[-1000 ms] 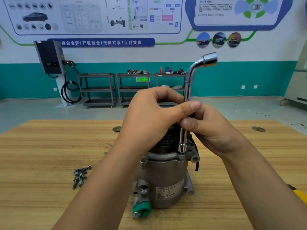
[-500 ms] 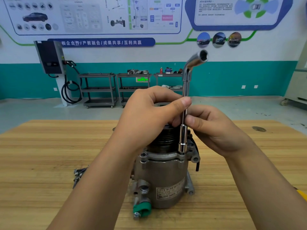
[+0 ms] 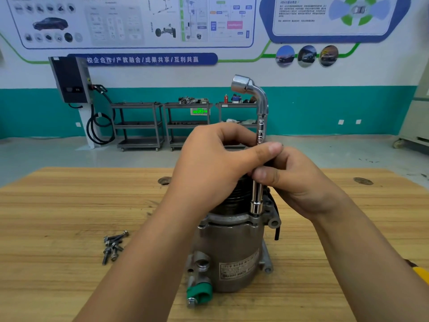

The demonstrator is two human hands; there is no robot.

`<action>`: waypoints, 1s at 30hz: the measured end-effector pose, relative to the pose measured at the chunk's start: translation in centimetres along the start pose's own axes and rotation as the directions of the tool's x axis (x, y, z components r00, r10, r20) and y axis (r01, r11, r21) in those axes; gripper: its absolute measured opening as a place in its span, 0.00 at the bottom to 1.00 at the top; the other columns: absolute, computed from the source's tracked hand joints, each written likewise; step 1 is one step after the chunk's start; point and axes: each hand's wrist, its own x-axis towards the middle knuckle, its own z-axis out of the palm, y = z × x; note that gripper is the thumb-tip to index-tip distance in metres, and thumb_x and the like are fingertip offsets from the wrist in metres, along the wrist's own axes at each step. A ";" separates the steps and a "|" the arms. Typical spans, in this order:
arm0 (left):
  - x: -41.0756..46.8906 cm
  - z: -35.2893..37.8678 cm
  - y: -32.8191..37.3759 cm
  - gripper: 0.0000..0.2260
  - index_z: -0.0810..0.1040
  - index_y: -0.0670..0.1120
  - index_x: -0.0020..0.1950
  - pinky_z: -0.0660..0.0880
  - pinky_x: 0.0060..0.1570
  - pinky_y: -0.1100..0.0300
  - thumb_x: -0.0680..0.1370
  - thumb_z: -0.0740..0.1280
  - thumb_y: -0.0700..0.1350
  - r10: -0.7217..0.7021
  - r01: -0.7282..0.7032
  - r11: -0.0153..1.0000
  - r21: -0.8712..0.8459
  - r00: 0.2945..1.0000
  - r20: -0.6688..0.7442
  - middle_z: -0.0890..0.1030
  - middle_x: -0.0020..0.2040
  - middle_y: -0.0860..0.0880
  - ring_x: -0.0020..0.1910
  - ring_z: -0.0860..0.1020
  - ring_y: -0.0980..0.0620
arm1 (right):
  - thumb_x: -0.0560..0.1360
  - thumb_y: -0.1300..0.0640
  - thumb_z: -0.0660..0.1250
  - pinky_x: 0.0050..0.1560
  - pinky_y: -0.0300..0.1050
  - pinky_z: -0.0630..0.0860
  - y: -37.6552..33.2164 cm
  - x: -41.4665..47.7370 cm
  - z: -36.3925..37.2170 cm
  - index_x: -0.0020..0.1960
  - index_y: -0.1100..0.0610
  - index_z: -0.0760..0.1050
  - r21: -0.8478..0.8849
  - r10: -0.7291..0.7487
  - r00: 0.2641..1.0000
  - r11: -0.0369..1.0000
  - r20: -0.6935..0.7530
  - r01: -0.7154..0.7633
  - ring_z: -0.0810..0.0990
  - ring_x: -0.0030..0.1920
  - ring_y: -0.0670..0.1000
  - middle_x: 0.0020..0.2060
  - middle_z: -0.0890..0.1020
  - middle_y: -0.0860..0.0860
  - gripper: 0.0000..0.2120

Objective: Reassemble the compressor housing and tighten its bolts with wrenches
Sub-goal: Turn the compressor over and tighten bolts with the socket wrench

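Observation:
A grey metal compressor (image 3: 232, 252) stands upright on the wooden table (image 3: 58, 217), with a green cap low on its front. A chrome L-shaped socket wrench (image 3: 261, 126) stands vertical, its lower socket seated on a bolt at the housing's upper right flange. Its bent upper end points left. My left hand (image 3: 213, 163) curls over the compressor's top and pinches the wrench shaft with thumb and fingers. My right hand (image 3: 294, 180) grips the same shaft just below, from the right. The compressor's top is hidden under my hands.
Several loose bolts (image 3: 113, 247) lie on the table left of the compressor. A yellow object (image 3: 420, 273) shows at the right edge. Two round holes (image 3: 363, 181) mark the table's far side. Grey shelving carts (image 3: 139, 124) stand by the far wall.
The wrench has turned on the bolt: its bent upper end swung from pointing right to pointing left. Both hands stayed on the shaft.

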 end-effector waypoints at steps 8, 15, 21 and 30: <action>0.1 -0.2 -0.1 0.08 0.79 0.53 0.32 0.73 0.42 0.59 0.70 0.73 0.52 -0.016 0.016 1.000 -0.014 1.000 0.020 0.79 0.29 0.54 0.35 0.78 0.58 | 0.66 0.41 0.72 0.51 0.41 0.76 0.0 0.0 -0.4 0.47 0.54 0.83 0.142 -0.037 0.998 0.989 0.043 0.031 0.80 0.50 0.50 0.44 0.83 0.49 0.18; 0.3 -0.6 -0.1 0.07 0.81 0.46 0.37 0.73 0.37 0.63 0.72 0.71 0.49 -0.022 0.025 0.999 -0.031 0.996 0.084 0.77 0.29 0.53 0.33 0.76 0.57 | 0.70 0.45 0.69 0.54 0.38 0.74 0.2 -0.1 -0.3 0.50 0.54 0.83 0.143 -0.034 0.998 0.989 0.048 0.027 0.81 0.53 0.47 0.46 0.84 0.47 0.15; 0.2 -0.7 0.0 0.09 0.82 0.43 0.39 0.76 0.43 0.60 0.75 0.69 0.46 0.015 -0.010 0.999 -0.036 0.992 0.127 0.80 0.36 0.44 0.41 0.79 0.50 | 0.65 0.40 0.73 0.49 0.37 0.75 0.3 0.0 -0.2 0.43 0.50 0.83 0.099 -0.015 1.000 0.995 0.012 0.014 0.80 0.47 0.45 0.40 0.83 0.44 0.15; 0.1 -0.1 -0.1 0.08 0.79 0.49 0.34 0.76 0.34 0.64 0.68 0.74 0.51 -0.040 0.039 0.997 -0.069 0.999 -0.011 0.81 0.31 0.52 0.32 0.79 0.58 | 0.60 0.39 0.76 0.47 0.42 0.76 -0.1 0.0 0.0 0.43 0.73 0.70 0.093 -0.014 1.000 0.996 -0.002 0.014 0.77 0.45 0.52 0.39 0.79 0.51 0.36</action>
